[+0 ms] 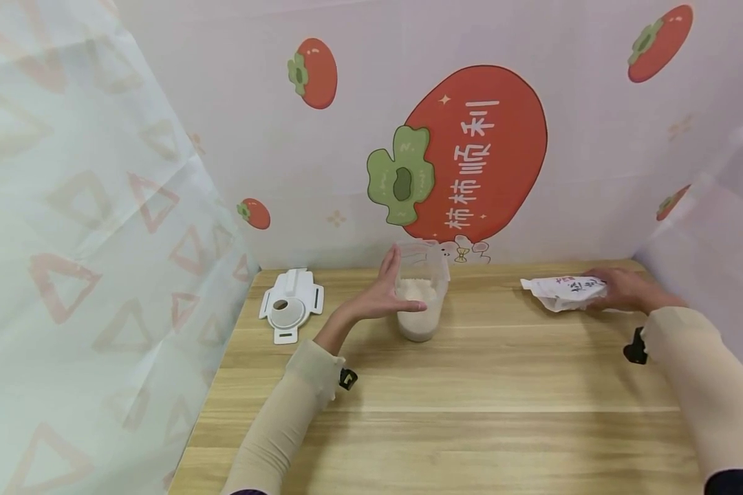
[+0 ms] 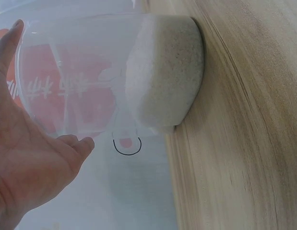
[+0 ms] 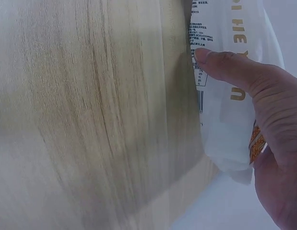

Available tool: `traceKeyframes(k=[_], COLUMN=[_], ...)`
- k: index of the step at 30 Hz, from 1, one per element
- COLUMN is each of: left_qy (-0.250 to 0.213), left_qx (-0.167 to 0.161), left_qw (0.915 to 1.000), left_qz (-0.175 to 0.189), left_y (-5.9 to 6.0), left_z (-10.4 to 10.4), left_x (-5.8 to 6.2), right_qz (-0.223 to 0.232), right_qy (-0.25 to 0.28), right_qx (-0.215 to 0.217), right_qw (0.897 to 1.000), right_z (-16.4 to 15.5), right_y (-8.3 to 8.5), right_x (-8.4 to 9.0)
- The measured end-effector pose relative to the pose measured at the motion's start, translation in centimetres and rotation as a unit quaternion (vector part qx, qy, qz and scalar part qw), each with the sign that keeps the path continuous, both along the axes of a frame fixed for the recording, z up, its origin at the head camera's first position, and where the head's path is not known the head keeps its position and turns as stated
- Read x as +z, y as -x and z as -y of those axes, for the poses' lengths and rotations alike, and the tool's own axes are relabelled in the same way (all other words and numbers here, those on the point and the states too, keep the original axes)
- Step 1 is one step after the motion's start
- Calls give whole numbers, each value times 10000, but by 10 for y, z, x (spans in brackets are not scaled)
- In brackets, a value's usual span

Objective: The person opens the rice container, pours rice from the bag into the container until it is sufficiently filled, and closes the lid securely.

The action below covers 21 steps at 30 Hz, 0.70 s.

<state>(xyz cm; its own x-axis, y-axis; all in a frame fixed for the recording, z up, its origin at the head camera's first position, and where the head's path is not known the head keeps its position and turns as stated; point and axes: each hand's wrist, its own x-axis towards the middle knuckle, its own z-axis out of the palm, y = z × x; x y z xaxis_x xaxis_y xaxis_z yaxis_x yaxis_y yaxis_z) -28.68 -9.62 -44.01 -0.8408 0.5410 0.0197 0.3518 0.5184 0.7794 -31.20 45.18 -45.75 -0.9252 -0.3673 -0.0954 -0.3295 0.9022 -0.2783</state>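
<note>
A clear plastic container stands upright on the table, its lower part filled with pale, grain-like contents. My left hand is at its left side, thumb and fingers spread around the upper part. In the left wrist view, the left hand is beside the container's open top; whether the fingers press on it is hard to tell. Over at the right, my right hand grips a white printed bag. The thumb lies across the bag's printed face; the other fingers are hidden behind it.
A white plastic lid with side flaps and a round opening lies at the table's left back. Behind the wooden table hangs a cloth backdrop printed with persimmons; more cloth bounds both sides.
</note>
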Motion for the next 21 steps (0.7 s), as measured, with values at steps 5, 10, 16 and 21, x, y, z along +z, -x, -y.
traceKeyframes(k=[5,10,16,21], left_qy=[28,-32,-124,-116], left_qx=[5,10,-19,-25], left_qw=[10000,10000,9999,9999], left_qz=[-13,20,42,69], left_y=[1,1,2,1], left_z=[0,0,0,0], left_x=[-1,0,0,0], right_qz=[-55,-86,-192,-184], right_qy=[-16,-14,6,-55], right_qx=[61,31,36,66], right_qw=[10000,10000,9998,9998], right_z=[-2,-3,-2,1], right_y=[-1,-1,-1,-2], right_x=[-3,-4,-4,0])
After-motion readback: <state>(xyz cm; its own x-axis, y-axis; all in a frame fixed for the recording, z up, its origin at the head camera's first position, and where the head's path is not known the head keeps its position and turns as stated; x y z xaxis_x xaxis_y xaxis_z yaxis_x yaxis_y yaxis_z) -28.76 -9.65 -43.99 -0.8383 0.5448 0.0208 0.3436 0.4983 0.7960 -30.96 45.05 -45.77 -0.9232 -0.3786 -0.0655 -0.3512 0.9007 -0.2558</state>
